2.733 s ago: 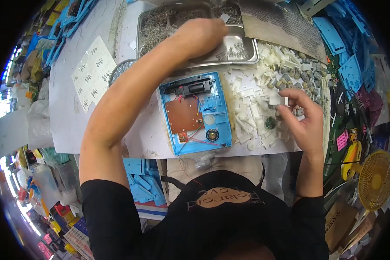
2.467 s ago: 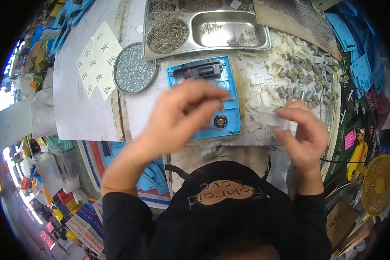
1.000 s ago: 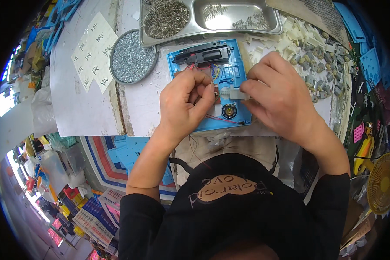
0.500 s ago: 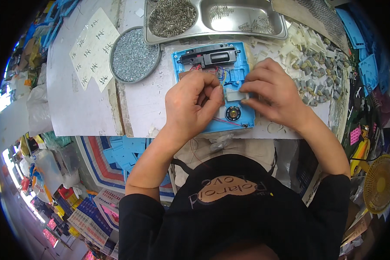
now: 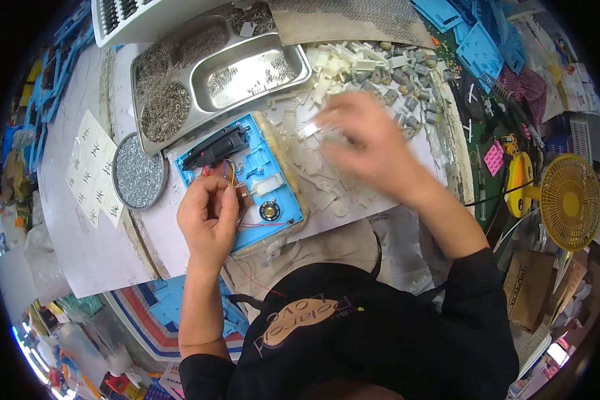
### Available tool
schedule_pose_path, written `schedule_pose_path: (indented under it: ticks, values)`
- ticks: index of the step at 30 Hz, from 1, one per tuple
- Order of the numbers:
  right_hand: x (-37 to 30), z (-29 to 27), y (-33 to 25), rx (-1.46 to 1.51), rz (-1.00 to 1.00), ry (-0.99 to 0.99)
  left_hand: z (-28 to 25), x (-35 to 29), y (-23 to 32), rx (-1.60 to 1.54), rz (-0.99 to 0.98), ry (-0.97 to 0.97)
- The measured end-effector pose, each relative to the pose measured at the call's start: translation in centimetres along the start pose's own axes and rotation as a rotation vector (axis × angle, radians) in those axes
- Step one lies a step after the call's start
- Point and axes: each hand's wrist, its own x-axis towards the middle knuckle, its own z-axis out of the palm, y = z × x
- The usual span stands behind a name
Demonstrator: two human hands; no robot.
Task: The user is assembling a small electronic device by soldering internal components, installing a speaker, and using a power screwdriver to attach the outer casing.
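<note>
Blue case (image 5: 288, 197), open side up, on surface (image 5: 173, 230) directly before wearer, set at slant. L. hand (image 5: 208, 217) over case's left part: thumb & fingertips pressed together; can't tell what, if anything, is pinched. Brown board (image 5: 245, 199) partly hidden behind same hand; thin wires (image 5: 231, 172) just beyond its fingertips. In case, R. side: round speaker (image 5: 270, 211) nearer, white block (image 5: 267, 185) next to it. Long black part (image 5: 215, 149) along case's far edge.

R. hand (image 5: 372, 145) off case, over near part of loose white pcs (image 5: 363, 65); motion-blurred, thumb & fingers spread apart. One bright white pc (image 5: 307, 131) just beside fingertips; contact can't be confirmed. Grey blocks (image 5: 410, 105) mixed w/ white pcs, R. side.

L. of case: round dish (image 5: 144, 208) w/ small silvery bits; marked paper sheet (image 5: 90, 175) beyond dish, farther L. Far side: steel tray (image 5: 243, 67), divided, w/ springs (image 5: 163, 110); bulk in L. compartments, few in R. one. Flat board (image 5: 353, 21) at tray's R. end.
</note>
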Motion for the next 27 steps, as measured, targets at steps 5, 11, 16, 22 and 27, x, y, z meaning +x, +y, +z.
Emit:
schedule_pose_path:
  ticks: [5,11,16,22,27]
  values:
    - [0.9,-8.4,6.0,-0.608,0.269,-0.142,0.1,-0.1,2.1,0.023,0.008,-0.066]
    - [1.3,-9.1,7.5,-0.692,0.110,-0.217,0.5,2.2,8.9,0.067,0.301,-0.333]
    - [1.1,-5.9,-1.2,-0.235,-0.102,-0.089,5.4,7.4,10.4,0.103,0.194,-0.487]
    - [-2.9,-8.3,-3.8,0.183,0.131,-0.197,6.5,10.0,12.0,0.008,0.126,-0.959]
    - [-7.3,-8.8,-1.0,0.491,0.331,-0.244,9.4,11.1,12.6,0.055,0.330,-1.172]
